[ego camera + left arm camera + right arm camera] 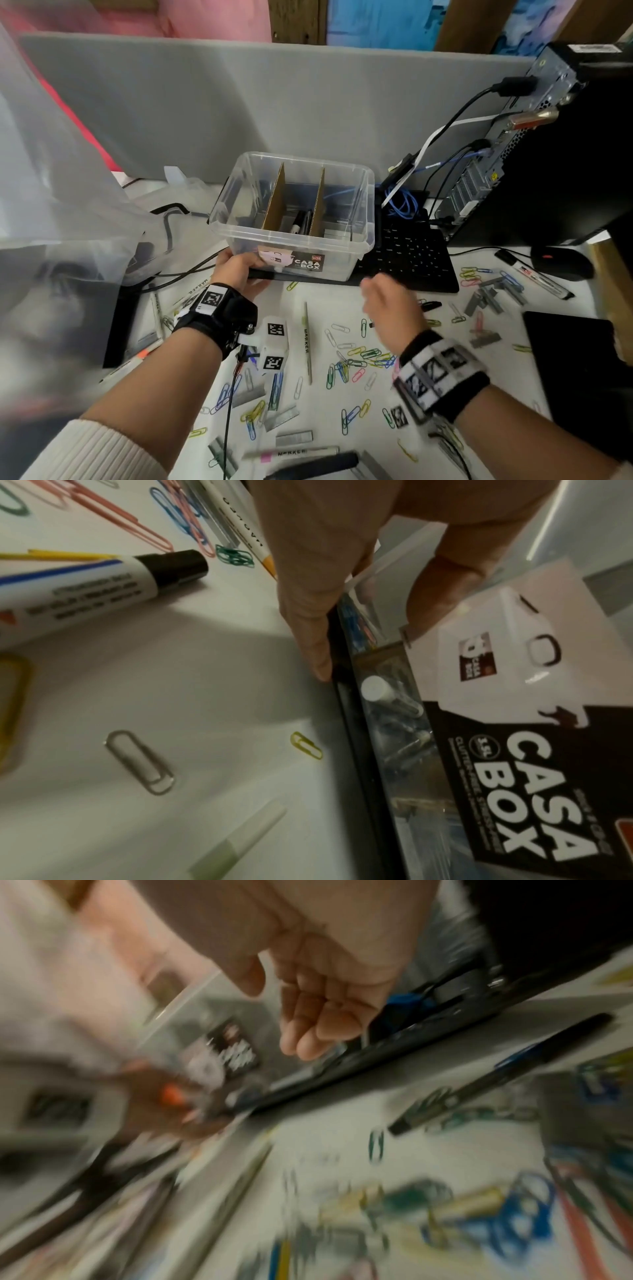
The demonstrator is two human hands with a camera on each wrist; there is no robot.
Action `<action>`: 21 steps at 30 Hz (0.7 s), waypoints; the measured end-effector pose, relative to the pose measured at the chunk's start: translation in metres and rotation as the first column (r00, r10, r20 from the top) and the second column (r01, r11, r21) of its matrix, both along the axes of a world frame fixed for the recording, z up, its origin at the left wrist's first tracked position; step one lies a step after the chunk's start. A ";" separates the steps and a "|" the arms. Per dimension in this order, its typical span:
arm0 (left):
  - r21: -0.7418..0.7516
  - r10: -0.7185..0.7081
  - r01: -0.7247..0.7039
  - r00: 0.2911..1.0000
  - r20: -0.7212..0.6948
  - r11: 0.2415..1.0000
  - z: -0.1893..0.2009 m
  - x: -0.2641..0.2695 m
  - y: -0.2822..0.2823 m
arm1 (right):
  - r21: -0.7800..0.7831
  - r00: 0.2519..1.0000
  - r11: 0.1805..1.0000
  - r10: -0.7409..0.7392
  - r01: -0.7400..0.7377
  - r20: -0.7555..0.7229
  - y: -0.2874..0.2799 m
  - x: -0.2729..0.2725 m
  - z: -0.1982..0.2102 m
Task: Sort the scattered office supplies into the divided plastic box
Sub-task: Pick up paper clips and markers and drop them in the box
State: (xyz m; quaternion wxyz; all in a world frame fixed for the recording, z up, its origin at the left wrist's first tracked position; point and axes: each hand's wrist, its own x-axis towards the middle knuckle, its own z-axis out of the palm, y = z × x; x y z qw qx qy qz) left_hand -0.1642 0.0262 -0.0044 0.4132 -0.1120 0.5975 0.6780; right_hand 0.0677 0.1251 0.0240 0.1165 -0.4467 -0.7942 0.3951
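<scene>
The tabletop (315, 308) carries the scattered stock: paper clips (363, 356), staple strips (284, 416) and markers (307, 342), all loose. The divided plastic box (291, 219) stands at the far edge, resting partly on a black keyboard (411, 260), with two cardboard dividers; the middle compartment holds dark markers, the right one staple strips. My left hand (239, 270) braces the box's near-left corner, thumb on its front wall, fingers at its base, presumably to steady it on the uneven keyboard. My right hand (390, 308) hovers empty over the clips, fingers loosely curled, in motion blur.
</scene>
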 end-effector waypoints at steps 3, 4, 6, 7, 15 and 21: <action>-0.014 -0.008 0.008 1.000 -0.009 1.000 -0.002 -0.001 0.002 | 0.076 0.794 0.818 0.525 -0.570 0.306 -0.040 -0.010 -0.023; -0.018 -0.006 0.006 1.000 -0.016 1.000 -0.003 -0.001 0.002 | 0.037 0.712 0.757 0.596 -0.653 0.372 -0.049 -0.018 -0.029; -0.025 -0.003 0.002 1.000 -0.029 1.000 -0.003 -0.001 0.003 | -0.011 0.662 0.737 0.614 -0.676 0.429 -0.056 -0.038 -0.036; -0.027 -0.003 0.003 1.000 -0.029 1.000 -0.001 0.000 0.004 | -0.024 0.657 0.742 0.608 -0.670 0.445 -0.055 -0.047 -0.039; -0.061 -0.003 0.000 0.999 -0.044 0.998 0.005 0.002 0.005 | 0.028 0.616 0.742 0.534 -0.670 0.579 -0.030 -0.087 -0.060; -0.077 0.030 -0.037 0.996 -0.085 0.996 -0.002 0.006 0.003 | 0.026 0.594 0.672 0.635 -0.740 0.494 -0.041 -0.066 -0.056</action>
